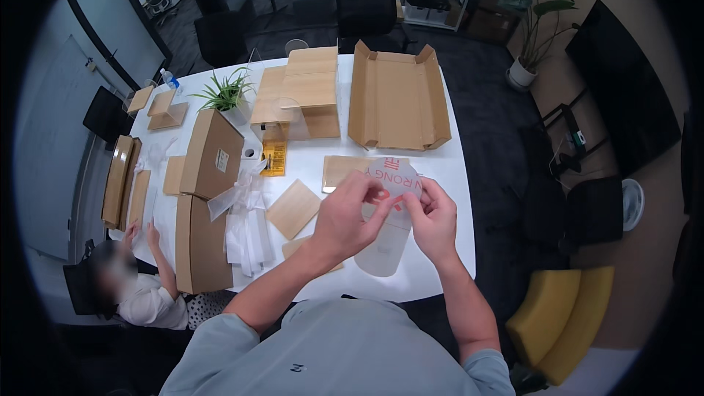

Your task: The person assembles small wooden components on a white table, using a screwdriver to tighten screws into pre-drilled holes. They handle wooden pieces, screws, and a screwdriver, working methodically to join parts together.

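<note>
In front of my chest I hold a translucent panel (386, 251) with rounded ends and red print on its upper part. My left hand (343, 213) is closed on its left side, with thumb and fingertips pinched over the print. My right hand (434, 218) grips the right edge, thumb on the face. Whether a film is being lifted off the panel, I cannot make out. Behind the panel, partly covered, a light wooden board (339, 171) lies on the white table (458, 249). A square wooden board (293, 210) is left of it, and another lies under my left forearm.
An open cardboard box (400, 95) is at the far right of the table. Left of it stand stacked wooden boxes (312, 92) and a potted plant (227, 95). Tall cardboard (202, 242) and white wrapping (248, 238) lie left; beyond them a person (147, 293) sits working.
</note>
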`<action>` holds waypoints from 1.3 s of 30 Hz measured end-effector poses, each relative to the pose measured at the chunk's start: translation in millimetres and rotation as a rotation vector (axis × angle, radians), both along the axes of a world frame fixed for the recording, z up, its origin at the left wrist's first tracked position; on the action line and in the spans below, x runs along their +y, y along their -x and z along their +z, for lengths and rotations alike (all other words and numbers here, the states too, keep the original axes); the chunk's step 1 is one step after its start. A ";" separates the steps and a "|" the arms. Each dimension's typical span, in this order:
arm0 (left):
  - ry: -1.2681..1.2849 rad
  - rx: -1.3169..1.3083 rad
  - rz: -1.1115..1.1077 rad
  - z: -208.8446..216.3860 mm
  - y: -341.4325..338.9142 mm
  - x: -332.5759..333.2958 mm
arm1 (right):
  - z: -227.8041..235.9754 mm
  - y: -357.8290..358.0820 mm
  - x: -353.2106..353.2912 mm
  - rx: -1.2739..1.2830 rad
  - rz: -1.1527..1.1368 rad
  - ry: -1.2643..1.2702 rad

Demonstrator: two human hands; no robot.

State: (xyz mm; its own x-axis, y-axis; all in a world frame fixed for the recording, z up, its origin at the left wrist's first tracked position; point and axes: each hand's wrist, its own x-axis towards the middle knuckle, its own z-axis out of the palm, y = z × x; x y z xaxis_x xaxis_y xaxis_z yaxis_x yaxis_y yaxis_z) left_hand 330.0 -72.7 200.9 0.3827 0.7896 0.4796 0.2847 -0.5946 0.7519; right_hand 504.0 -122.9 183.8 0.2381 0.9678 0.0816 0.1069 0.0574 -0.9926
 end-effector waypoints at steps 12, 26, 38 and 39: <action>0.418 -0.300 -0.187 20.4 -9.1 -9.1 | 23.4 19.3 -14.7 -0.612 -0.100 -0.455; 0.069 -0.215 0.120 21.8 1.6 6.2 | 24.2 18.4 -20.4 -0.382 -0.027 -0.298; 0.676 -0.470 -0.219 24.8 -0.2 -13.6 | 28.2 23.4 -20.9 -0.659 -0.075 -0.476; 0.703 -0.468 -0.217 25.6 0.0 -13.5 | 28.1 22.7 -21.1 -0.709 -0.082 -0.493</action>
State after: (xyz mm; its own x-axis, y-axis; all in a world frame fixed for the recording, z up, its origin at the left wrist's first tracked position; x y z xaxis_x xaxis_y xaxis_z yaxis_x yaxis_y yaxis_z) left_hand 330.0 -86.2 226.5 0.4445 0.8942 0.0538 -0.2109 0.0461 0.9764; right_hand 481.3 -144.0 211.9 0.0401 0.7647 0.6432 0.7134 0.4288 -0.5542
